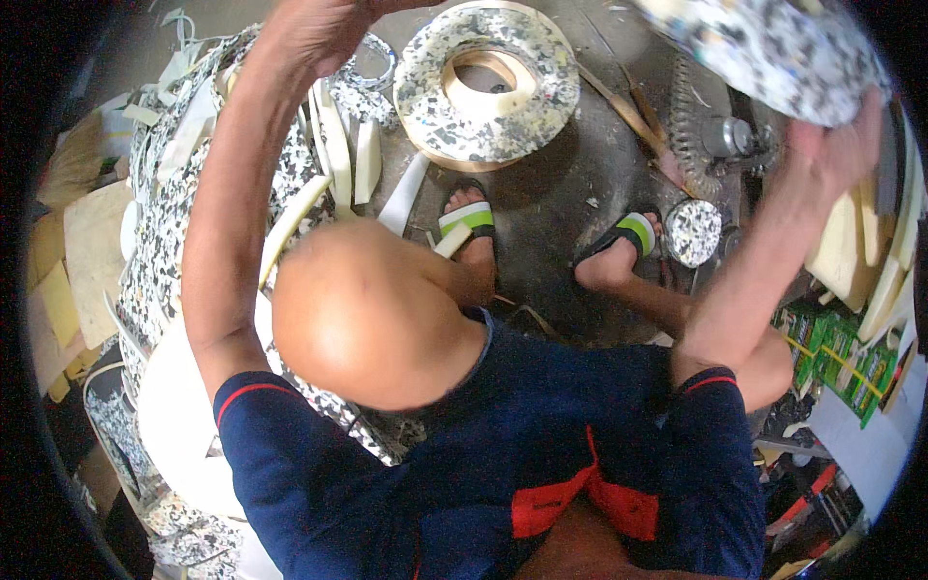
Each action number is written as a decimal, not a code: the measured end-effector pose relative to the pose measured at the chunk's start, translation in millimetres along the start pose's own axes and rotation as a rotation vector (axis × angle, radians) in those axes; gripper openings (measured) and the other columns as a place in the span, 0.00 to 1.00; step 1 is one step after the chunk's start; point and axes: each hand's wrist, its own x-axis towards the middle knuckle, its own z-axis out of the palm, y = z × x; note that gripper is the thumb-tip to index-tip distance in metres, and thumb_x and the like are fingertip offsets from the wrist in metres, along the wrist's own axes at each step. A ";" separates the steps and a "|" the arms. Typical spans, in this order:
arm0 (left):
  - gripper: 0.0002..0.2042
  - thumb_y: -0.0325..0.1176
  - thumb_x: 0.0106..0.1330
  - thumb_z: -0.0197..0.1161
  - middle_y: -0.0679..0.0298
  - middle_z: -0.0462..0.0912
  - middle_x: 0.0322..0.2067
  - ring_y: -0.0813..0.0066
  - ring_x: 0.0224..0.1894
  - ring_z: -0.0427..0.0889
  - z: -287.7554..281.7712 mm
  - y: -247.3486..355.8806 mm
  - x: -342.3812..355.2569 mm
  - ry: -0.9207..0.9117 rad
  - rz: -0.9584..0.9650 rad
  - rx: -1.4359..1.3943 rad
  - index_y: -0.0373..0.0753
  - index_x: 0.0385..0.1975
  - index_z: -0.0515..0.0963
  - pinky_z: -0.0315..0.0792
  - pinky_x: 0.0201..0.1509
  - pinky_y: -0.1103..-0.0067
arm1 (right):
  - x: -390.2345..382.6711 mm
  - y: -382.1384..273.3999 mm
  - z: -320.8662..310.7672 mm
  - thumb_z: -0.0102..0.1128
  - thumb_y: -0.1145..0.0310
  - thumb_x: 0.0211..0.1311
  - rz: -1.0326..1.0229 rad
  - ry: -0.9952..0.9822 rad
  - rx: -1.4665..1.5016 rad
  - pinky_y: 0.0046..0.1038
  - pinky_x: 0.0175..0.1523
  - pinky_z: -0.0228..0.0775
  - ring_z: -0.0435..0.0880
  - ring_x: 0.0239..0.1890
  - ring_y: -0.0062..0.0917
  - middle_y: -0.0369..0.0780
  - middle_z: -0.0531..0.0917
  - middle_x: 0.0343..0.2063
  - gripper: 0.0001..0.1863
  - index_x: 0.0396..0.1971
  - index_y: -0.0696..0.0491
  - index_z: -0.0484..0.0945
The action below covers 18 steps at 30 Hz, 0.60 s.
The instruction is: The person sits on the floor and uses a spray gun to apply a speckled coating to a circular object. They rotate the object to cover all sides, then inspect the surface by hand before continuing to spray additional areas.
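White speckled foam (768, 58) extends beyond the right hand (839, 143) gripping its edge; left hand (327, 23), cropped, grip unclear.

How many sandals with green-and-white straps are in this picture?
2: one on the left foot, its strap just below the large speckled ring; one on the right foot, beside the small speckled disc.

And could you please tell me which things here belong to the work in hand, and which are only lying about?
In the work:
speckled piece, in the right hand
foam ring, probably

Apparently just lying about:
foam strips
coiled hose
green packets
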 end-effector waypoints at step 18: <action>0.50 0.33 0.38 0.79 0.54 0.81 0.52 0.64 0.52 0.81 -155.0 -155.3 -24.3 0.427 -0.523 0.203 0.28 0.67 0.61 0.74 0.60 0.73 | -62.9 215.0 -72.3 0.58 0.56 0.70 0.781 -0.718 -0.254 0.21 0.48 0.74 0.80 0.45 0.21 0.40 0.81 0.49 0.33 0.68 0.56 0.62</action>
